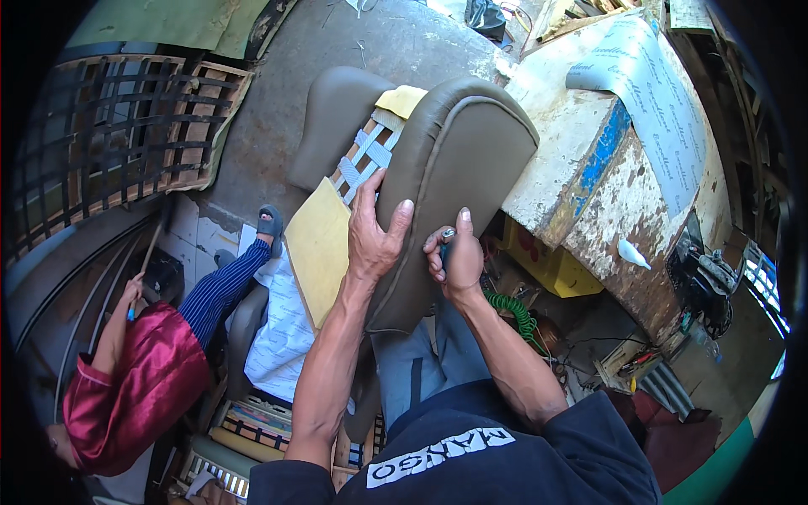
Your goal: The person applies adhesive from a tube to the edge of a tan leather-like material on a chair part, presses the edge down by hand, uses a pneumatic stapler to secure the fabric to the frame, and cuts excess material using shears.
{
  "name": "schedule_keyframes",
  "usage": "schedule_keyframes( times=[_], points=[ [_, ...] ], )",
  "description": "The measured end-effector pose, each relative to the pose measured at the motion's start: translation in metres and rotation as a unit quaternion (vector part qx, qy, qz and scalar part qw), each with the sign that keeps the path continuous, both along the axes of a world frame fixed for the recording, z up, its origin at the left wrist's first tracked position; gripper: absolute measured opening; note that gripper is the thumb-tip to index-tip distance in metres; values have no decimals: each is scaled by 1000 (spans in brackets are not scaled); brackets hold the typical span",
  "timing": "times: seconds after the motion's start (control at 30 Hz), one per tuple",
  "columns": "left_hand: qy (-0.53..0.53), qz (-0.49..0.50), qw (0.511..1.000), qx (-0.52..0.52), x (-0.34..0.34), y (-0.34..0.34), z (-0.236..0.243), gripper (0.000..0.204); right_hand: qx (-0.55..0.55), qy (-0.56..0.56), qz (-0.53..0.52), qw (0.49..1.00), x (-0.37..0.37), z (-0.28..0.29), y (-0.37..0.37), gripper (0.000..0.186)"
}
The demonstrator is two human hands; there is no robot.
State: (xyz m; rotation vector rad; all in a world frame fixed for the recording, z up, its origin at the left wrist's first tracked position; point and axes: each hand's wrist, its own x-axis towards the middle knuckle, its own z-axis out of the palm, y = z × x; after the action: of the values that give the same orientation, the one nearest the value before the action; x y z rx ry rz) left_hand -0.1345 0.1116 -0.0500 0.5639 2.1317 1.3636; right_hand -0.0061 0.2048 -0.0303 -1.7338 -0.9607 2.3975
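Observation:
A brown upholstered sofa arm (pixel 475 160) with a rounded, piped edge stands before me. My left hand (pixel 374 231) lies along its left side, fingers stretched out and thumb apart. Near its lower right face, my right hand (pixel 461 261) is closed around a small tool (pixel 448 240) with a metal end and a dark teal grip; its exact kind is mostly hidden by the fingers. Below that hand hangs a green coiled hose (pixel 513 316); whether it joins the tool, I cannot tell. Yellow foam (pixel 321 244) and woven straps (pixel 369 156) show on the frame to the left.
A worn bench (pixel 581 109) at the right carries printed white sheeting (pixel 648 101). Beneath it sits a yellow crate (pixel 547 265). On the left, a person in a red top (pixel 139 387) holds a stick (pixel 150 252), close to a strapped frame (pixel 118 126).

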Motion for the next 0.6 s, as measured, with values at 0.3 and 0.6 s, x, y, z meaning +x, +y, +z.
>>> schedule_keyframes(
  times=[0.3, 0.6],
  points=[
    [-29, -6, 999, -24, 0, 4, 4, 70, 27, -18, 27, 999, 0, -4, 2, 87],
    [-72, -3, 996, -51, -4, 14, 17, 78, 39, -27, 29, 998, -4, -1, 4, 87]
  ],
)
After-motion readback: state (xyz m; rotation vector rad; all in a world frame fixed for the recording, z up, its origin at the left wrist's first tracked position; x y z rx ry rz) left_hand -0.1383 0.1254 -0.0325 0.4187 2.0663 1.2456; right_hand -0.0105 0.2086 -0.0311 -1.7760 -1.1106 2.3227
